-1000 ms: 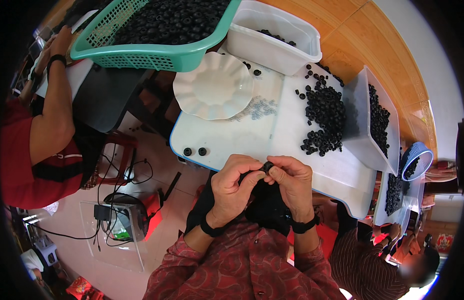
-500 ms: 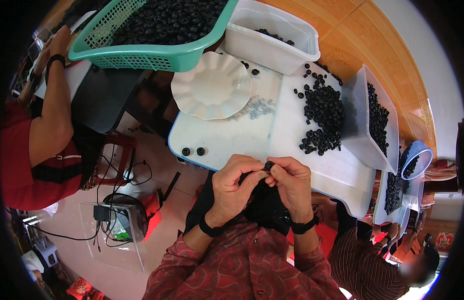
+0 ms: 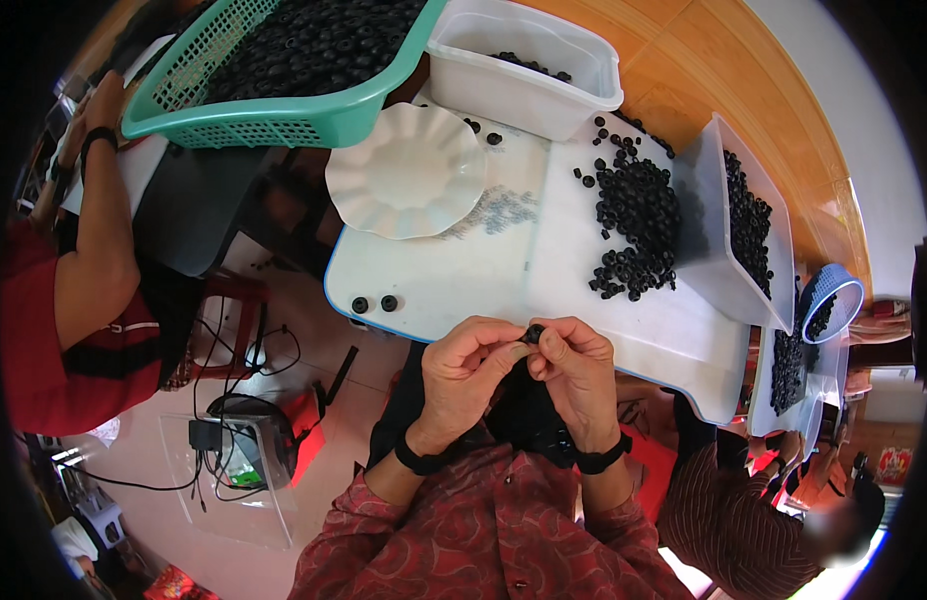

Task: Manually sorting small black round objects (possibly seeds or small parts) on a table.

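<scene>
Just in front of the table's near edge, both hands meet over a small round black piece (image 3: pixel 533 333), possibly a plastic knob or ring. My right hand (image 3: pixel 581 378) pinches it between thumb and fingers. My left hand (image 3: pixel 458 375) is closed too, its thumb and index fingertips pressed against the piece's left side; whether they hold a second small part is hidden. On the white table (image 3: pixel 454 285), two similar black pieces (image 3: pixel 375 304) lie near the left front edge. A scattered pile of small black parts (image 3: pixel 636 210) covers the right side.
An empty white scalloped plate (image 3: pixel 408 170) sits at the table's back left. Behind it stand a green basket (image 3: pixel 254 132) full of black pieces and a white tub (image 3: pixel 514 90). A clear bin (image 3: pixel 729 240) borders the right side. People work at left and right.
The view has shifted a little, so the table and its contents appear slightly farther left. Both hands keep their pinch on the black piece, with only small finger movement.
</scene>
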`<state>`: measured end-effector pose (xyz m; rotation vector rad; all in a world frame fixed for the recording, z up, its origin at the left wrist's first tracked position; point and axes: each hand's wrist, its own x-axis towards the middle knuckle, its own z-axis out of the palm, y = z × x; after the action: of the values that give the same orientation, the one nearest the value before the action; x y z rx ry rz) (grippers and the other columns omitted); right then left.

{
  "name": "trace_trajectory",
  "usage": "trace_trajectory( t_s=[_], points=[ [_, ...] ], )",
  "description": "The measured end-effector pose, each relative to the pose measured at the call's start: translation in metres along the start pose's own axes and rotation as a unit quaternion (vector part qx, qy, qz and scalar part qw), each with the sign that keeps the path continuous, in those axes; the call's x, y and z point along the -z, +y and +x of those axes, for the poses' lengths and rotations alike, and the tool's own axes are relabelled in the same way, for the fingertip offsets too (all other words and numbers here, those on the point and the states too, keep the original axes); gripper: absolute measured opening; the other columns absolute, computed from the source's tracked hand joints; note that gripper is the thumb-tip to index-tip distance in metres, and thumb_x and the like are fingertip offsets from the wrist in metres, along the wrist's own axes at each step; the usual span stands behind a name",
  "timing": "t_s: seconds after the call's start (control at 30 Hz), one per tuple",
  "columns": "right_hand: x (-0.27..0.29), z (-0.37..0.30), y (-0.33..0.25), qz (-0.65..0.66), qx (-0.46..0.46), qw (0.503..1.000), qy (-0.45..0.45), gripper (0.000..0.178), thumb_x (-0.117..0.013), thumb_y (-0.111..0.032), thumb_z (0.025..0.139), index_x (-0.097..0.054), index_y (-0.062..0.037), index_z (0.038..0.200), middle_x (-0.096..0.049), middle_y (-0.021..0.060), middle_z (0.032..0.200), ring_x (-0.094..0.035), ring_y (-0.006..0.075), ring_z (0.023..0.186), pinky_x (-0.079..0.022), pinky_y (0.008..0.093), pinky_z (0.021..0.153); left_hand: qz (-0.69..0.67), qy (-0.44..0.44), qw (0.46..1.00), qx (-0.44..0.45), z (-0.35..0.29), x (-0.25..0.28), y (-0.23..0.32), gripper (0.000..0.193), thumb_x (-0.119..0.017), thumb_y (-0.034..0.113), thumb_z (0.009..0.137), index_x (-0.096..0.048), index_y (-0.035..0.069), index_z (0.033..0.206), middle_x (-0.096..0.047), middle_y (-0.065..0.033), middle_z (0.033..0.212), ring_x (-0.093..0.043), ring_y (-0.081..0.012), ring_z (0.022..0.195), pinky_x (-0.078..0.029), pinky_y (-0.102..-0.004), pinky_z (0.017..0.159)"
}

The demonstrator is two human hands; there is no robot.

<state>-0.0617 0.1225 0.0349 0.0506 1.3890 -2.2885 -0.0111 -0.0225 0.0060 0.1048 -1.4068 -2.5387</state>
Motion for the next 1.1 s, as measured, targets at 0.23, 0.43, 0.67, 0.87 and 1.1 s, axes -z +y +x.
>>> trace_trajectory(
  t_s=[0.23,0.43,0.67,0.87,1.1],
  points=[
    [0.001,-0.002,0.0,0.001,0.001,1.0,0.002,0.017,-0.066,-0.007,0.092,-0.067,0.004,0.106,-0.07,0.0106,0.086,-0.064,0.0121,0.069,-0.052,0.0223,0.061,0.017,-0.012,1.0,-0.005,0.0,0.002,-0.001,0.021,-0.065,-0.011,0.087,-0.065,-0.005,0.106,-0.064,-0.0106,0.104,-0.063,-0.015,0.095,-0.052,-0.0264,0.084],
    [0.004,-0.003,0.001,-0.006,0.006,1.0,0.0,0.017,-0.066,-0.006,0.092,-0.067,0.0041,0.106,-0.07,0.0106,0.087,-0.064,0.0124,0.069,-0.052,0.0222,0.062,0.025,-0.025,0.999,-0.012,0.001,0.003,-0.001,0.02,-0.066,-0.01,0.086,-0.066,-0.005,0.105,-0.064,-0.0106,0.104,-0.063,-0.0153,0.095,-0.052,-0.027,0.084],
    [0.005,-0.005,0.004,-0.058,0.045,0.997,0.007,0.016,-0.068,-0.002,0.09,-0.068,0.0037,0.105,-0.069,0.0098,0.087,-0.065,0.0131,0.072,-0.052,0.0224,0.065,0.062,-0.043,0.997,-0.008,0.002,0.007,-0.001,0.02,-0.065,-0.01,0.087,-0.066,-0.006,0.106,-0.063,-0.0113,0.104,-0.065,-0.0158,0.093,-0.054,-0.0259,0.082],
    [0.012,-0.004,-0.004,-0.12,0.051,0.99,-0.052,0.016,-0.07,0.001,0.087,-0.068,0.0031,0.103,-0.069,0.0086,0.086,-0.066,0.0123,0.073,-0.053,0.0226,0.066,0.117,-0.094,0.989,0.009,0.006,0.017,0.009,0.015,-0.067,-0.01,0.085,-0.069,-0.004,0.099,-0.065,-0.0105,0.101,-0.065,-0.0141,0.089,-0.054,-0.0241,0.077],
    [0.016,-0.006,-0.02,-0.172,-0.008,0.979,-0.109,0.018,-0.072,0.001,0.085,-0.069,0.0027,0.102,-0.069,0.0074,0.085,-0.065,0.0109,0.073,-0.053,0.022,0.066,0.171,-0.111,0.979,-0.033,0.007,0.019,0.013,0.016,-0.07,-0.007,0.082,-0.071,-0.001,0.096,-0.07,-0.0083,0.089,-0.064,-0.0091,0.074,-0.05,-0.0222,0.063]
  ],
)
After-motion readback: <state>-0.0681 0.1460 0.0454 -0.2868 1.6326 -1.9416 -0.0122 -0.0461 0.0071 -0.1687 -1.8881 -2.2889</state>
